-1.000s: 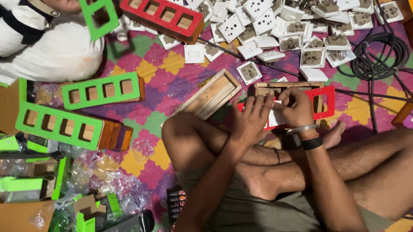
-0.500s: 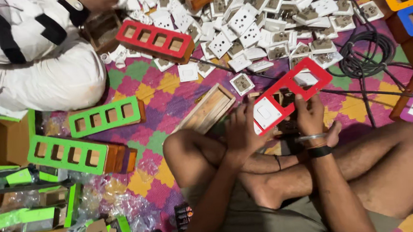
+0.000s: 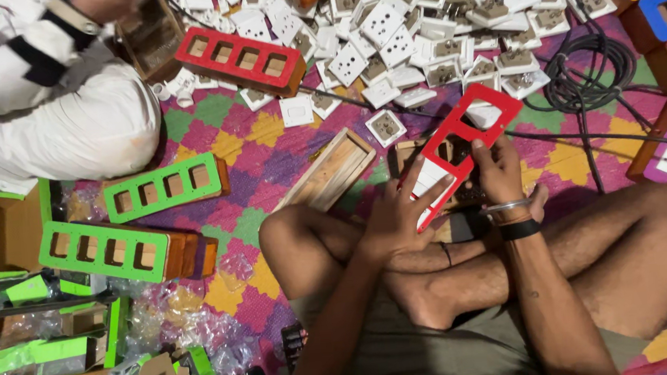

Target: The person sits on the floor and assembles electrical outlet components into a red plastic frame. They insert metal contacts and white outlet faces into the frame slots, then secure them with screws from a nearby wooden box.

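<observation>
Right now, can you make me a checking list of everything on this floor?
Surface: a colourful patterned mat spread over the floor.
Job's things: a red plate with square holes, held tilted, with white switch pieces fitted in it.
Clutter: a heap of white sockets; green boxes; a red box; an open wooden box; plastic wrapping.
Grips: the left hand holds the plate's lower end; the right hand holds its right edge.
Cables: a black coil, with one lead running across the mat.
Surroundings: another person in a white striped sleeve sits at the upper left.
</observation>
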